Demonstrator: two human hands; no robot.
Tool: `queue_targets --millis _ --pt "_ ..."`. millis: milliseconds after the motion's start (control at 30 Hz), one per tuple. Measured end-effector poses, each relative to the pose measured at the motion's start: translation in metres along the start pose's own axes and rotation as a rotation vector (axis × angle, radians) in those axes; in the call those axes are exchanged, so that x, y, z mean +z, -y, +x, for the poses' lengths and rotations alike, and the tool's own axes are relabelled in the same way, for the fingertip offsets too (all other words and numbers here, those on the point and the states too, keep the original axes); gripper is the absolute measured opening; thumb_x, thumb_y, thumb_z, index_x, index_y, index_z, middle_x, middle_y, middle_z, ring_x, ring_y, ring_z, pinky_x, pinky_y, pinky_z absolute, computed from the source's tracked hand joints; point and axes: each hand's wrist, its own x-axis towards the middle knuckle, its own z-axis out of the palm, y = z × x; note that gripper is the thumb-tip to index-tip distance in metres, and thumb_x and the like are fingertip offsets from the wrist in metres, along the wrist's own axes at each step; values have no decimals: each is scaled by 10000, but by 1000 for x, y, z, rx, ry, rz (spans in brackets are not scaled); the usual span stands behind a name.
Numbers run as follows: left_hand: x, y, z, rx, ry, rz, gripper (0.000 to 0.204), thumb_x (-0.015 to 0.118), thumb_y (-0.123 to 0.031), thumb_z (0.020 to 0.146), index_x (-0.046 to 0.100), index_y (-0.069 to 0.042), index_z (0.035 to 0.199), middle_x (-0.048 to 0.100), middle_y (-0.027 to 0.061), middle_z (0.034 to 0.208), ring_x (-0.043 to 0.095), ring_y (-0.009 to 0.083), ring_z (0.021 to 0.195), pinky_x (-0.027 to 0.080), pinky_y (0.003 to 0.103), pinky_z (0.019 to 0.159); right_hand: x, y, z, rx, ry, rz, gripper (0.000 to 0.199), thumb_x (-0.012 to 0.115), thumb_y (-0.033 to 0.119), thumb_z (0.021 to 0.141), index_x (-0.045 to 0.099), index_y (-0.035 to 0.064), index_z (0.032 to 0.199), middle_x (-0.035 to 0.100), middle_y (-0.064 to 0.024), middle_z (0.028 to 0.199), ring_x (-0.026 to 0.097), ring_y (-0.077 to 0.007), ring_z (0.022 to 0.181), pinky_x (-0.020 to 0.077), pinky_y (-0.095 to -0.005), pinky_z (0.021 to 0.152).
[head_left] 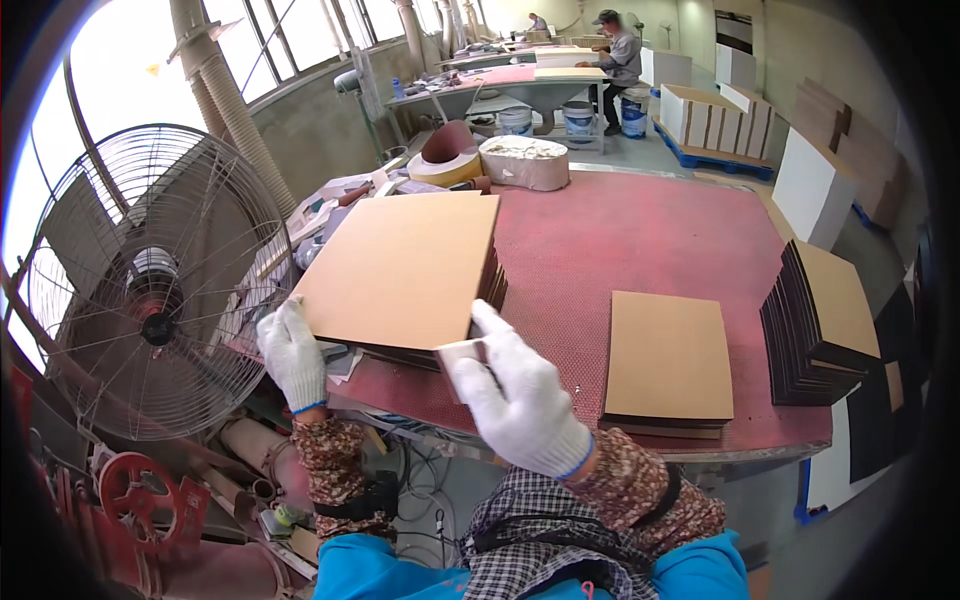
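A large tan board [400, 265] lies on top of a stack of dark-edged boards at the left of the red table. My left hand [292, 352], in a white knit glove, pinches its near left corner. At the near right corner is my right hand [525, 400], gloved the same way. Its thumb and fingers close on a small pale flat block [462, 358], held beside the board's edge. One fingertip of that hand reaches up along the board's right side. The block's exact kind cannot be made out.
A lower board stack [668, 360] and a taller, leaning one [825, 310] stand on the right of the red table [640, 225]. Behind my boards are abrasive rolls [445, 160] and a wrapped bundle [525, 160]. A big caged fan [155, 280] stands left. Another person [622, 60] works far back.
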Motion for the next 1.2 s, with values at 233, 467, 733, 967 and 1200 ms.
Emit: queue_targets --millis 233,467,733,967,1200 --pt "22 40 34 -267 129 -482 427 484 -294 1091 697 70 1156 726 122 1083 653 179 987 502 327 914 35 -10 17 -66 23 -44 271 650 196 993 673 -58 1086 619 -357 1216 639 -476 1073 519 -482 960" --pt "35 50 34 -110 151 -400 383 489 -241 1083 673 80 1182 716 146 1128 644 209 1034 492 336 953 26 -16 15 -43 0 -146 340 651 233 999 644 -66 1161 676 -294 1119 658 -429 1060 537 -454 926" --pt "-25 -97 -97 386 -158 -545 416 436 -225 1057 655 115 1153 666 234 1167 666 343 1036 556 447 900 -102 -60 -53 292 -13 -647 214 572 194 1038 642 38 1166 611 -189 805 654 -370 660 519 -459 523" --pt "119 -169 -223 -290 1138 -920 617 514 -275 1040 365 89 1517 419 266 1543 426 359 1437 333 411 1199 -250 -63 -140 301 351 -1677 336 560 112 925 587 2 1241 609 -161 956 671 -314 645 560 -406 530" --pt "195 -205 -279 -369 1222 -741 726 532 -361 1026 281 55 1566 345 263 1603 366 392 1474 301 418 1218 -250 -76 -140 355 427 -1675 246 528 188 1000 617 12 1146 626 -137 891 678 -289 635 554 -410 527"
